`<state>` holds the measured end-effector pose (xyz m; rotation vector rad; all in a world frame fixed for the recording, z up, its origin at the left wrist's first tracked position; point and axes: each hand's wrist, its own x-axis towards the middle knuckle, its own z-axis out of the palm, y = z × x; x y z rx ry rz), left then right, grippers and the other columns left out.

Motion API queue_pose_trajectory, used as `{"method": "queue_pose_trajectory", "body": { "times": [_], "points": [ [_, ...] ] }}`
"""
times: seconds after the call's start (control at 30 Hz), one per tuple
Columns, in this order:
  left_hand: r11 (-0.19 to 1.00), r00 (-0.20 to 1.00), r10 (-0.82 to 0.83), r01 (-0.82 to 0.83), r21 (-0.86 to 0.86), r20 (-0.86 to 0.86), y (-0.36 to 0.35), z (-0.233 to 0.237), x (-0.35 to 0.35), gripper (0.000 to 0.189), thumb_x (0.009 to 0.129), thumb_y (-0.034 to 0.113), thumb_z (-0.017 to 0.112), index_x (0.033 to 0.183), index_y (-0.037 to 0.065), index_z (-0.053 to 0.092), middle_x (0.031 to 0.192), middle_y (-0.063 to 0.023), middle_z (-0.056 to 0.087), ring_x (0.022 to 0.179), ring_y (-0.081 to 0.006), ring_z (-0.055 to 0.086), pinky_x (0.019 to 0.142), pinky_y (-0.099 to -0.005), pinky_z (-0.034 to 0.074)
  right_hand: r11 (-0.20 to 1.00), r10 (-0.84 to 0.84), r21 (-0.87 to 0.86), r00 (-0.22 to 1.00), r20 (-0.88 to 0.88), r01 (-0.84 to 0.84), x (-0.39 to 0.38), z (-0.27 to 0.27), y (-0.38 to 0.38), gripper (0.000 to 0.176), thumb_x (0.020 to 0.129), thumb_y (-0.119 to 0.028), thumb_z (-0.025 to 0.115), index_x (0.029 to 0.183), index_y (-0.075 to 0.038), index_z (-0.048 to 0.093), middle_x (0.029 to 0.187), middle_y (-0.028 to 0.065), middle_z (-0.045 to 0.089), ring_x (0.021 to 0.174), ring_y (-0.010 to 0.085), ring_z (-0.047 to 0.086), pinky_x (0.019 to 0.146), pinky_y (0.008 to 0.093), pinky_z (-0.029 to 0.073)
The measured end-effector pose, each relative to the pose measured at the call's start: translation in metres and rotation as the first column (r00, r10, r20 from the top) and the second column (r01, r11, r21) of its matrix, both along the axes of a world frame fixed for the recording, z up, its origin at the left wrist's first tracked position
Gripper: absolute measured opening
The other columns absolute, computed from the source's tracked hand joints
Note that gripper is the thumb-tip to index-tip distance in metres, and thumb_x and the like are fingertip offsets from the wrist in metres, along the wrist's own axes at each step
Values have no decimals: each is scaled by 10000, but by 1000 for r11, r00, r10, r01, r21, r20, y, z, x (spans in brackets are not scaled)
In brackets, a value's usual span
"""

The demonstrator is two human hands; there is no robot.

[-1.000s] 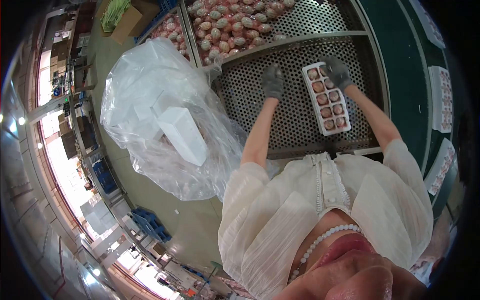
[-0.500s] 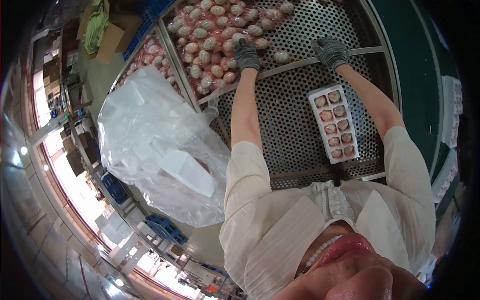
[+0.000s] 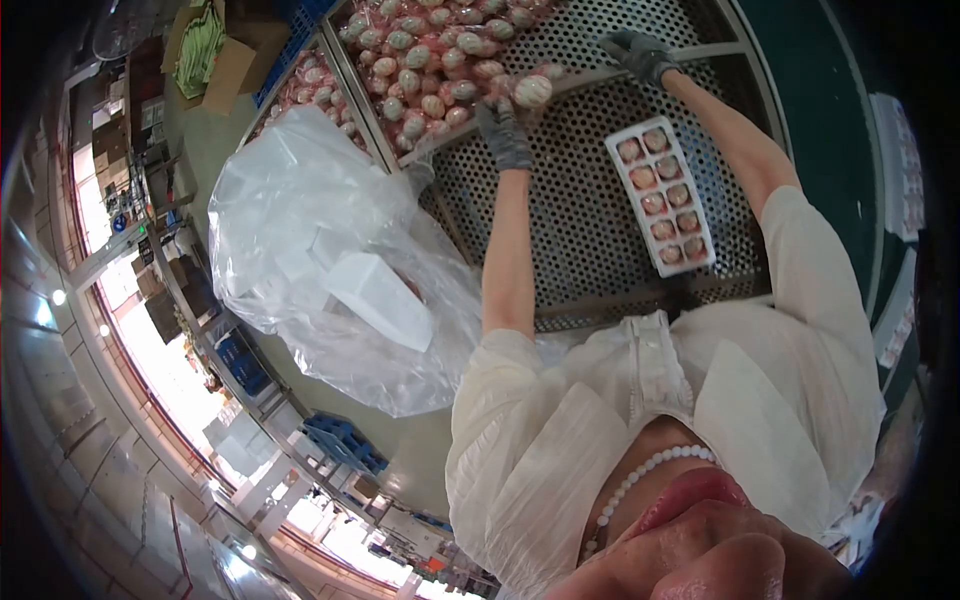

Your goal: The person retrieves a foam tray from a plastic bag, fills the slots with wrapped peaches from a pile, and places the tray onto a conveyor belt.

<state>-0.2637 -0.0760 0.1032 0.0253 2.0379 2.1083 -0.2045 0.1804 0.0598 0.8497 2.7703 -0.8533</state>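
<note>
My left hand (image 3: 504,137), in a grey knit glove, is at the near edge of the pile of wrapped eggs (image 3: 410,75). Its fingers are closed on the clear wrapping of one wrapped egg (image 3: 533,91), which looks larger and raised over the metal bar. Part of the grip is hidden. My right hand (image 3: 640,55), gloved alike, hovers by the perforated metal tray's crossbar with fingers stretched out and nothing visible in them. Below it, a white foam egg tray (image 3: 660,196) lies on the perforated surface, its two rows of pockets holding wrapped eggs.
A large clear plastic bag (image 3: 320,230) with white foam trays inside stands at the left. A metal divider (image 3: 362,100) separates more wrapped eggs there. A green belt (image 3: 835,130) runs along the right, with filled trays (image 3: 905,165) beyond. An open cardboard box (image 3: 232,72) sits far left.
My left hand has drawn back from the pile toward me, with a wrapped egg at its fingertips. My right hand has shifted up and slightly left. The whole view has shifted a little.
</note>
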Motion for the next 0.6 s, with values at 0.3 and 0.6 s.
{"method": "queue_pose_trajectory", "body": {
  "times": [0.3, 0.6],
  "points": [
    [978, 796, -205, 143, 152, 570, -13, 6, 223, 92, 796, 140, 488, 823, 58, 455, 721, -35, 508, 624, -116, 492, 539, -251, 438, 467, 159, -862, 978, -136, -196, 214, 46, -105, 404, 783, -287, 506, 1102, -49, 438, 1019, 62, 505, 927, 152, 471, 788, 271, 404],
    [794, 701, -535, 608, -4, 472, -56, -45, 340, 148, 700, 109, 590, 832, 51, 552, 691, -30, 562, 570, -133, 516, 526, -254, 427, 606, -145, -777, 984, 101, 170, 370, 34, -167, 375, 727, -246, 590, 1017, -29, 492, 978, 76, 530, 847, 137, 501, 753, 262, 402]
  ]
}}
